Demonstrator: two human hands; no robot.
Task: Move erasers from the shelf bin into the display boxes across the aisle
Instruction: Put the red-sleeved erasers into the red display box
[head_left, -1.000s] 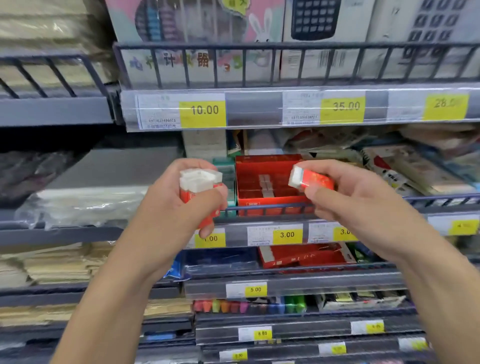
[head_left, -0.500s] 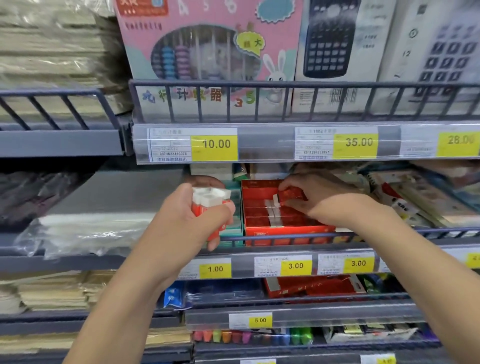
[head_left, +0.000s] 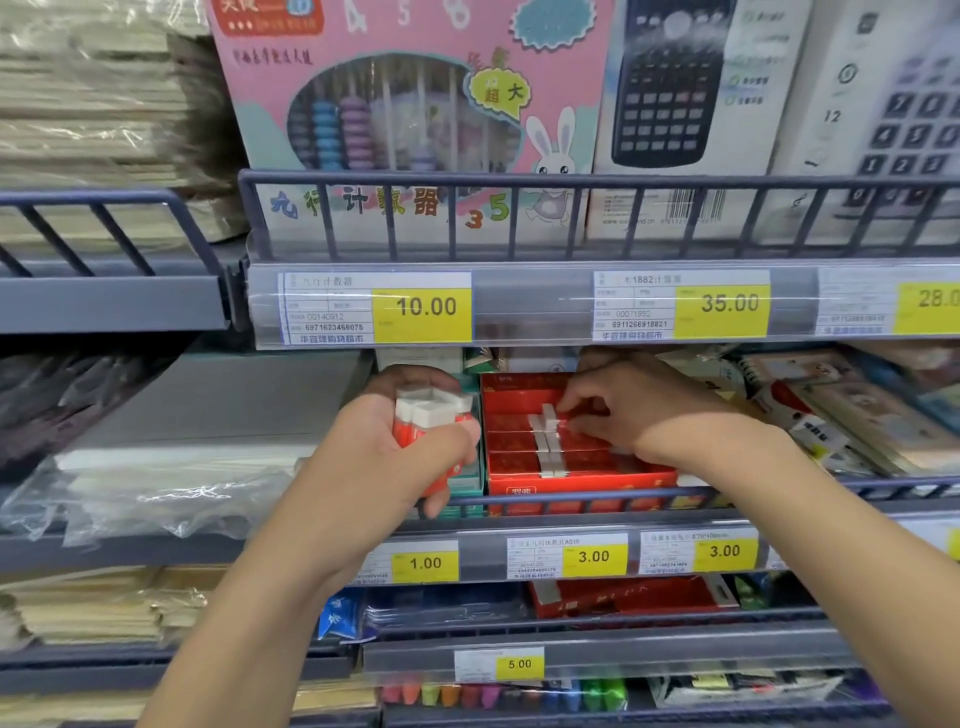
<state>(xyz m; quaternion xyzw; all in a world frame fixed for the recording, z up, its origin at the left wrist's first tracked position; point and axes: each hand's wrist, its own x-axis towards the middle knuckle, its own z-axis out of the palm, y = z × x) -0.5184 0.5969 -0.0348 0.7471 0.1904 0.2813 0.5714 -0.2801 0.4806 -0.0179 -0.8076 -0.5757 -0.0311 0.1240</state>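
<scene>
A red display box sits on the middle shelf behind the rail, holding rows of erasers with white ends and red sleeves. My right hand is inside the box at its back right, fingertips pinched on an eraser in the top row. Just left of the box, my left hand is closed around a stack of several erasers, white ends up, red sleeves below.
A teal box stands between my left hand and the red box. A shelf rail runs across the box front. The upper shelf edge with price tags hangs low over the box. Packaged stationery lies right; plastic-wrapped paper lies left.
My right hand carried one eraser from in front of the shelf into the red box and now works among the top row. The left hand's stack stayed put. The view moved closer.
</scene>
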